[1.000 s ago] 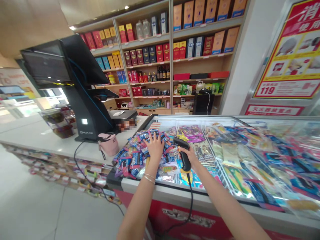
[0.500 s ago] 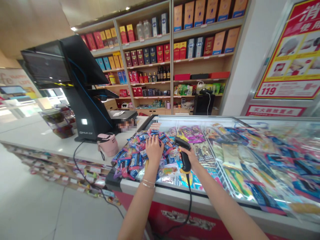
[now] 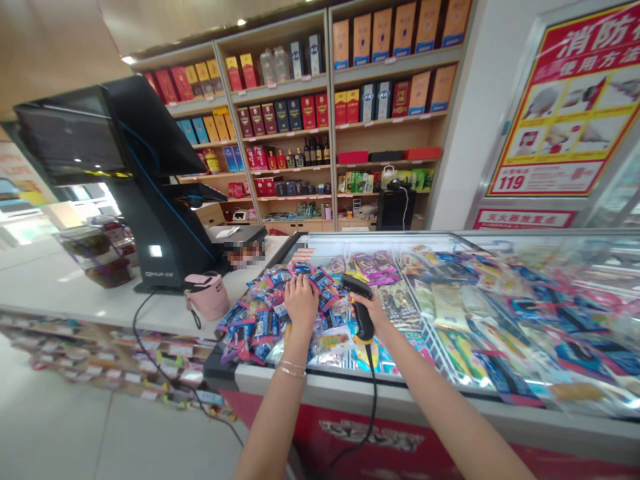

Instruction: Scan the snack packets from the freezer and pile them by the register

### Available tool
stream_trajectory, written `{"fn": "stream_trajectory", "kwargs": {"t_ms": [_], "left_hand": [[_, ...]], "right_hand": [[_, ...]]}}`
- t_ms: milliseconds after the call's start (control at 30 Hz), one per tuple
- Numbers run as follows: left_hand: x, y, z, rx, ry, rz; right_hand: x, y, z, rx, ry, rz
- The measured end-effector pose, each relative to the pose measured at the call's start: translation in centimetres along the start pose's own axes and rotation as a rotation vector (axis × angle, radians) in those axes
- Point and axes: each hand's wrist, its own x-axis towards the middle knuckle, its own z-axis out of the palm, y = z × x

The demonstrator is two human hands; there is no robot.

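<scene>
My left hand (image 3: 301,304) lies palm down on a heap of small blue and pink snack packets (image 3: 267,325), its fingers stretched over them; what is under the palm is hidden. Wrapped around the handle of a black and yellow barcode scanner (image 3: 364,321) is my right hand (image 3: 371,313). The scanner's head points left toward the heap, and its cable hangs down over the front of the freezer. Beneath both hands is the glass top of the chest freezer (image 3: 345,375), with wrapped ice creams (image 3: 450,307) visible through it.
Left of the heap, a pink cup (image 3: 207,298) stands on the white counter (image 3: 30,283). Behind it are a black checkout terminal (image 3: 165,233) and stacked tubs (image 3: 107,267). Shelves of boxed bottles (image 3: 383,100) line the back wall. A loose cable (image 3: 150,360) hangs off the counter.
The view has turned a little to the right, so the surroundings sit further left. Both hands keep nearly the same places over the heap and the freezer.
</scene>
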Motion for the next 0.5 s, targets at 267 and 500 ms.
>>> {"fn": "stream_trajectory", "kwargs": {"t_ms": [267, 500], "left_hand": [[1.4, 2.1, -2.6, 0.086, 0.067, 0.028], [1.9, 11.8, -1.5, -0.009, 0.095, 0.220]], "right_hand": [[-2.7, -5.8, -0.7, -0.024, 0.006, -0.088], [-5.4, -16.5, -9.8, -0.043, 0.173, -0.332]]}}
